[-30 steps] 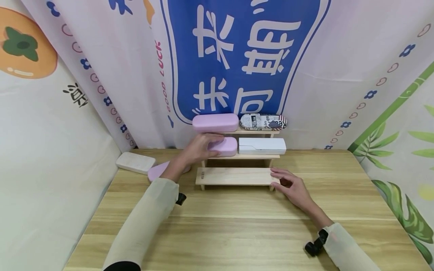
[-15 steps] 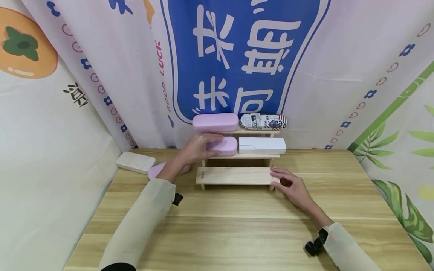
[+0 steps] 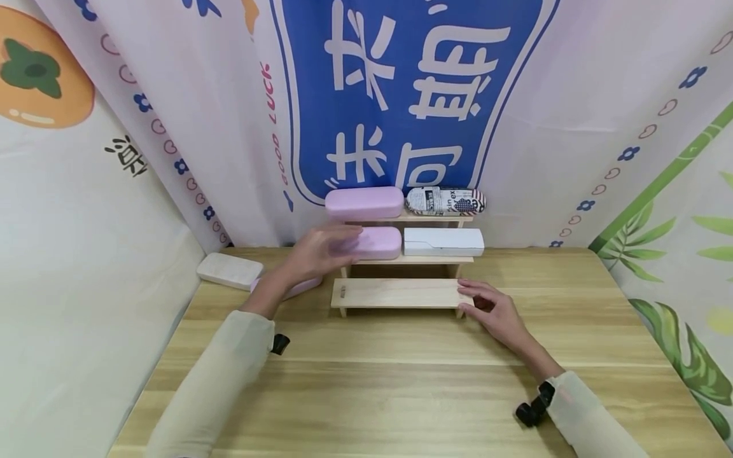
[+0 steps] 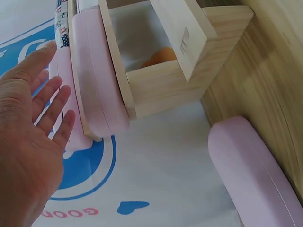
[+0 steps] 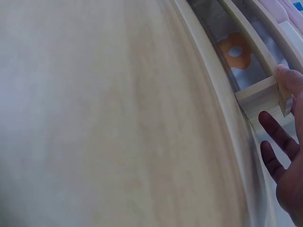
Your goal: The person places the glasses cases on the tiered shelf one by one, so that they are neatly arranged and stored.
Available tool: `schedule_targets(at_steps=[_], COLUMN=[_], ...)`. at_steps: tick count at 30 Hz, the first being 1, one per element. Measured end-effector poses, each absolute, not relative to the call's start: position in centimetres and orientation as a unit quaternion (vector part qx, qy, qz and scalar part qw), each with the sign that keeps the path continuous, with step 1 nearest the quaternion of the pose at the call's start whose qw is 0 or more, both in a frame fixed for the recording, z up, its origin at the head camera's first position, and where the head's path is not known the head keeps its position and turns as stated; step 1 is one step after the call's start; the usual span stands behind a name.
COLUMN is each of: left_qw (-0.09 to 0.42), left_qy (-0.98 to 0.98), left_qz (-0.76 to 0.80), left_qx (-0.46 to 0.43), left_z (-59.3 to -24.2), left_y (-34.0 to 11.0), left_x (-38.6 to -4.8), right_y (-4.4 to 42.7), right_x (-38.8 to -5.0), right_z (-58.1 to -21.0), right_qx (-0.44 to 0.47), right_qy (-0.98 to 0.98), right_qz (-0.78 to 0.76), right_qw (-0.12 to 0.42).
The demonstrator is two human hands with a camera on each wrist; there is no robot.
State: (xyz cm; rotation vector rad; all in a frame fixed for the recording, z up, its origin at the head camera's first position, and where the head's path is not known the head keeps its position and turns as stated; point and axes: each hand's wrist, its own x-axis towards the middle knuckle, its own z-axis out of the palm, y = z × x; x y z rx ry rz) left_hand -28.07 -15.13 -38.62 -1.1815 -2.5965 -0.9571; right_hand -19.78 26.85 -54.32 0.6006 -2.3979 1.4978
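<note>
A three-tier wooden shelf (image 3: 395, 294) stands at the back of the table. Its middle tier bears a pink glasses case (image 3: 378, 243) and a white glasses case (image 3: 443, 242). On the top tier sit another pink glasses case (image 3: 364, 202) and a newspaper-print one (image 3: 446, 201). My left hand (image 3: 317, 256) is beside the left end of the middle-tier pink case; in the left wrist view its fingers (image 4: 53, 101) are extended and hold nothing. With thumb and fingers, my right hand (image 3: 497, 312) pinches the right end of the bottom tier, which bears no case.
At the table's back left lie a whitish case (image 3: 230, 270) and a further pink case (image 3: 302, 288), partly hidden by my left wrist. A printed curtain (image 3: 532, 146) hangs right behind the shelf.
My left hand has let go of the middle-tier pink case and drawn back to the left. The case stays on its tier. My right hand keeps its place on the shelf.
</note>
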Motion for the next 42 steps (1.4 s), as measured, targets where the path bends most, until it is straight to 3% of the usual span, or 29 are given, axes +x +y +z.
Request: schedule_targets(at_steps=[11,28,36,42], left_qw=[0.106,0.084,0.103,0.08], left_qy=[-0.866,-0.895,-0.9,-0.91], left_qz=[-0.298,-0.293,-0.282,-0.277], left_qx=[-0.388,-0.325,-0.315,-0.298], left_z=[-38.4,-39.2,-40.2,-41.1], left_y=[-17.8,-22.9,-24.7,-25.9], left_x=[-26.5,-25.3,-25.2,-25.4], right_y=[26.9,27.5,27.8,28.2], right_x=[-19.9,-20.0,-20.1,-20.1], right_z=[-54.2,-53.5,-53.1,-52.8], right_qx=[0.213,0.238,0.254,0.254], right_qy=[-0.822,-0.849,-0.852,-0.85], right_qz=[0.513,0.457,0.439,0.444], right_qw=[0.129,0.119,0.132,0.122])
